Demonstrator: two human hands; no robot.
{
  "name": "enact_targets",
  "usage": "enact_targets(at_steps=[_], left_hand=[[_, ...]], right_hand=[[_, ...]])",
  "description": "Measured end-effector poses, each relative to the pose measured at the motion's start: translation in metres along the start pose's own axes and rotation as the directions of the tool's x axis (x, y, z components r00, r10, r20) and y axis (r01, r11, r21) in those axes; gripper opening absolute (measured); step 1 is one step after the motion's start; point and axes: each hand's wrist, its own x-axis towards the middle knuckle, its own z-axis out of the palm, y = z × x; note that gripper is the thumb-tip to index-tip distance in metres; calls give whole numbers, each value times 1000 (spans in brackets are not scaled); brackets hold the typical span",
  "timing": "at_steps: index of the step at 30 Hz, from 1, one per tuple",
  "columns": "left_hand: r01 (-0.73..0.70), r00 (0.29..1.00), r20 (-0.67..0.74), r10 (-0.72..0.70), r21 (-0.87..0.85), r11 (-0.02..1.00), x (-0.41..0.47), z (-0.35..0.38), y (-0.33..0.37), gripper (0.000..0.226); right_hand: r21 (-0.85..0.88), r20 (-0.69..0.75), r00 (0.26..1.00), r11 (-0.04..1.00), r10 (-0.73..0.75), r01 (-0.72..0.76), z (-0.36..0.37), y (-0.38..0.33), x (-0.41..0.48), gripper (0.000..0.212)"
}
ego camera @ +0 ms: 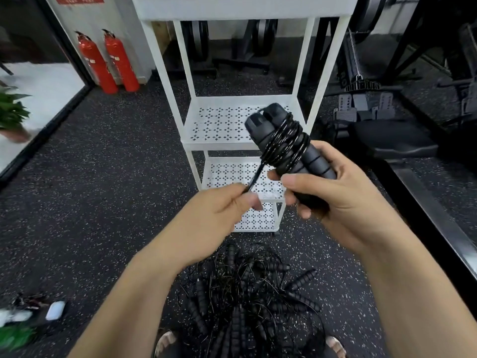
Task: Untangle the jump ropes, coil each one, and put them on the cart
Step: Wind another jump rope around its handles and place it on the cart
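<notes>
My right hand (335,197) grips two black foam handles of a jump rope (281,140) held side by side and tilted up to the left, with thin black cord wound round them in several turns. My left hand (222,210) pinches the loose end of that cord just left of the handles. A white metal cart (245,102) with perforated shelves stands right behind the hands. On the floor between my feet lies a tangled pile of black jump ropes (247,301) with several foam handles.
Two red fire extinguishers (108,63) stand at the wall to the left. Black gym equipment and a padded bench (392,140) fill the right side. A plant (13,112) sits at far left, and small items (55,310) lie on the speckled floor at lower left.
</notes>
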Motion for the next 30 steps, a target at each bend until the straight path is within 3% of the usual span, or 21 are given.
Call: enact_targets(at_steps=[2, 4, 9, 13, 16, 21, 26, 30], left_hand=[[4, 1000, 9, -6, 143, 990, -1, -1, 1, 33], [7, 1000, 8, -9, 208, 978, -3, -4, 2, 40], [6, 999, -36, 2, 228, 974, -9, -13, 9, 28], [-20, 994, -107, 30, 92, 996, -13, -20, 9, 21], [-70, 988, -140, 71, 7, 997, -13, -26, 7, 21], [-105, 986, -148, 82, -160, 981, -12, -34, -2, 32], [-138, 989, -101, 110, -347, 928, -9, -38, -13, 35], [-128, 992, -68, 108, -526, 841, -3, -29, -16, 37]], right_hand=[[-117, -133, 991, 993, -4, -12, -5, 9, 4, 55], [-226, -167, 986, 973, 1, -39, -10, 15, 6, 52], [-477, -55, 990, 867, 133, -143, -9, 16, 5, 46], [-593, 64, 946, 775, 318, -220, -1, 12, 2, 45], [-603, 219, 866, 760, 449, -242, 5, 7, -3, 46], [-541, 376, 763, 793, 526, -280, 10, -7, -13, 52], [-412, 553, 683, 869, 477, -274, 6, -15, -17, 50], [-253, 619, 705, 938, 346, -238, 5, -16, -18, 51]])
